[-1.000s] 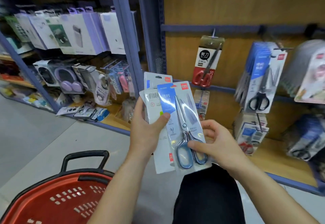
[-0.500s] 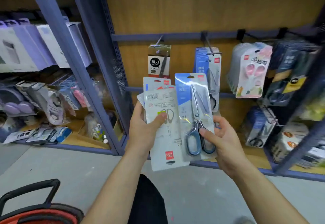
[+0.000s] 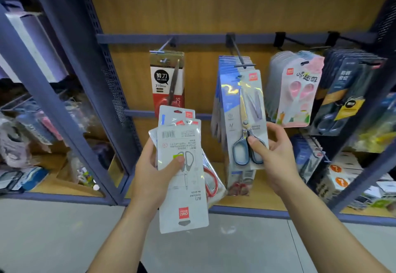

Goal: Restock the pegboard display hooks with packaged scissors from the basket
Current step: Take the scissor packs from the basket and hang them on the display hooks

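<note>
Restocking under way: my right grip (image 3: 273, 157) pinches a blue-handled scissors pack (image 3: 252, 101) just below its hook (image 3: 237, 53), apparently unhung; my left grip (image 3: 150, 172) clasps the waiting stack (image 3: 183, 189).

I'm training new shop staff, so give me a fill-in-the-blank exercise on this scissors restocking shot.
1. The right hand holds a scissors pack with ____ handles.
2. The front pack in the left hand shows its ____ side, barcode uppermost.
3. Behind it, another pair with ____ handles peeks out.
4. The hanging packs right of the blue row hold ____ scissors.

Missing words: blue; back; red; pink.
</note>
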The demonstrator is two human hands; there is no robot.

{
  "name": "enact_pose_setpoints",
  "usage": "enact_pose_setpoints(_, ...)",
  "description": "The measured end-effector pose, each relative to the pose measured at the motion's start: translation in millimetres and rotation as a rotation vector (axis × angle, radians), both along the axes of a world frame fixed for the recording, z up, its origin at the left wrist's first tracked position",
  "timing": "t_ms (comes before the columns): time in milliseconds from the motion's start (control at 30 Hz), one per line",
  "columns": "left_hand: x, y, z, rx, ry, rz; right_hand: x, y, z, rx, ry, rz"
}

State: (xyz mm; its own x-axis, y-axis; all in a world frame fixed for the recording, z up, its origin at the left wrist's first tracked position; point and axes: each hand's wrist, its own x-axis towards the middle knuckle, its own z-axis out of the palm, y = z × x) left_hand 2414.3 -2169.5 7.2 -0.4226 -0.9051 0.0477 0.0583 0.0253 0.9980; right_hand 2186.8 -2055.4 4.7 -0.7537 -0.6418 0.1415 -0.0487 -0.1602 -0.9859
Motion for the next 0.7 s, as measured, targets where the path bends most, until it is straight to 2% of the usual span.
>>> enact_pose_setpoints(100, -2.8, -7.1, -0.3, 0.002, 0.003, 0.003, -2.8, -5.6, -7.0, 0.017, 0.044, -0.037)
enact_pose_setpoints(300, -7.0, -16.3, -3.8, -0.005, 0.021, 0.01, -13.1, -47.7, -18.9, 0.086, 0.261, -0.119)
enact_pose_setpoints(500, -12.3, -12.6, -11.7, 0.007, -0.005, -0.027, -16.1, -86.9, -34.4, 0.152, 0.228, -0.164)
enact_pose_setpoints(700, -14.0, -7.0, -12.6, 0.01, -0.036, -0.049, -21.4, -102.7, -24.3, 0.127, 0.204, -0.191)
